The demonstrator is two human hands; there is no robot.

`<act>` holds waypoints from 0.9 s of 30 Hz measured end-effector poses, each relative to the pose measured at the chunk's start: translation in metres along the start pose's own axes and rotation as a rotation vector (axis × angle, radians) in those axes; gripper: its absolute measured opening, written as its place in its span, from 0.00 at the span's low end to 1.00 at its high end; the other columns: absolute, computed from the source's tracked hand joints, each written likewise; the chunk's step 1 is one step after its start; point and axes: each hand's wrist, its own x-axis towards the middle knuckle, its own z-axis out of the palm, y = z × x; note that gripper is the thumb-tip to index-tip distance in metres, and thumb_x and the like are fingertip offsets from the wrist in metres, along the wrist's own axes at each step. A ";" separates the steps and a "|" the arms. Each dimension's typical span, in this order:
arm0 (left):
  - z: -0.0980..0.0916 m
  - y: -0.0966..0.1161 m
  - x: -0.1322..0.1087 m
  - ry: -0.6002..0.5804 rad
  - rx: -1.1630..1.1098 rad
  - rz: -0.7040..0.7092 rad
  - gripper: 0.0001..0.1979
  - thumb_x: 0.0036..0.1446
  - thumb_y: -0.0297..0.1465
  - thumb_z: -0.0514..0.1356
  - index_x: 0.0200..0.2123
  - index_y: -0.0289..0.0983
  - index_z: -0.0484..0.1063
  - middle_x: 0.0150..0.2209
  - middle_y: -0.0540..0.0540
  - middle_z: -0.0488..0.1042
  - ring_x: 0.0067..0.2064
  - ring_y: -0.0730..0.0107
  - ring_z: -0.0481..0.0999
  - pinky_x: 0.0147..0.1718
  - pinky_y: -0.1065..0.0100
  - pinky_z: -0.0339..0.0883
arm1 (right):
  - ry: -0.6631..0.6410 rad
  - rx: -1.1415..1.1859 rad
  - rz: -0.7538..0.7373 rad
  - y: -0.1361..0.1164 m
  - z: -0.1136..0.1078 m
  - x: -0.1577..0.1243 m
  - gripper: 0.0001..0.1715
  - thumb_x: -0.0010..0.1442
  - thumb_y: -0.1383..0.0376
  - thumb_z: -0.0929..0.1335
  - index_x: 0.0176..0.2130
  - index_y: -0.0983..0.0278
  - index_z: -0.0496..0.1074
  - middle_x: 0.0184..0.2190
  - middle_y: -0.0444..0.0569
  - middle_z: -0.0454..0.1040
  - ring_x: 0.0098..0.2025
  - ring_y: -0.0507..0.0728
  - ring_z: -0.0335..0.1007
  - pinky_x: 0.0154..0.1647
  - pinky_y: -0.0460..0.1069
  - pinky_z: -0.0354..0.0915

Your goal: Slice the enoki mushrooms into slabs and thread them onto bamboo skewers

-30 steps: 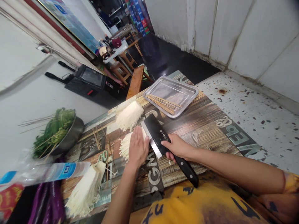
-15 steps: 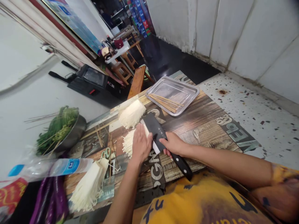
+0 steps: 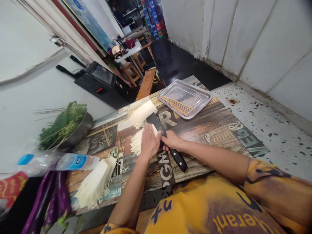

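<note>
The left hand (image 3: 149, 143) is lying flat, palm down, on the middle enoki bundle (image 3: 135, 145), its fingers (image 3: 149, 132) stretched out and held together, pressing on the white stems rather than curling round them. The right hand (image 3: 171, 141) is gripping the cleaver (image 3: 155, 122) where blade meets handle, its fingers wrapped tight around it; the black handle is sticking out behind the hand toward the person's body. The dark blade is standing on edge just beside the left hand's fingertips, at the right end of the bundle, though whether the edge is touching the stems cannot be told. The two hands are sitting close together, almost touching, near the middle of the printed wooden table (image 3: 209, 125).

A second enoki bundle (image 3: 141, 113) is lying just beyond the blade tip, and a third bundle (image 3: 96, 186) is resting at the near left edge. A metal tray (image 3: 198, 92) at the far side is holding bamboo skewers (image 3: 179, 106). At the left, a bowl of greens (image 3: 67, 123), a plastic bottle (image 3: 73, 161) and purple eggplants (image 3: 52, 203) are lying well apart from the hands.
</note>
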 end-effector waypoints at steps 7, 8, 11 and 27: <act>-0.002 -0.002 -0.002 -0.040 0.032 0.048 0.37 0.64 0.46 0.39 0.64 0.20 0.45 0.66 0.27 0.46 0.68 0.54 0.42 0.65 0.53 0.42 | -0.033 0.029 0.052 0.013 0.006 -0.019 0.04 0.63 0.69 0.59 0.35 0.63 0.61 0.10 0.38 0.64 0.10 0.49 0.58 0.10 0.41 0.58; -0.003 -0.002 -0.001 -0.048 0.039 0.025 0.37 0.65 0.46 0.39 0.64 0.20 0.44 0.66 0.27 0.46 0.68 0.54 0.42 0.65 0.53 0.41 | -0.031 0.022 0.054 0.011 0.008 -0.016 0.06 0.63 0.70 0.59 0.34 0.63 0.61 0.10 0.38 0.64 0.10 0.49 0.58 0.10 0.41 0.58; -0.007 0.000 0.001 -0.056 0.055 -0.040 0.36 0.65 0.43 0.38 0.63 0.17 0.45 0.66 0.26 0.46 0.68 0.54 0.42 0.65 0.54 0.40 | -0.047 -0.021 0.036 -0.002 0.014 -0.001 0.09 0.62 0.70 0.60 0.30 0.65 0.63 0.09 0.41 0.64 0.10 0.48 0.58 0.11 0.40 0.57; -0.147 0.028 0.003 0.385 0.284 -0.029 0.39 0.63 0.51 0.38 0.63 0.24 0.50 0.66 0.35 0.52 0.68 0.61 0.47 0.65 0.61 0.38 | -0.107 -0.205 -0.354 -0.096 0.036 -0.038 0.21 0.57 0.48 0.65 0.27 0.62 0.63 0.13 0.41 0.66 0.11 0.49 0.58 0.11 0.43 0.59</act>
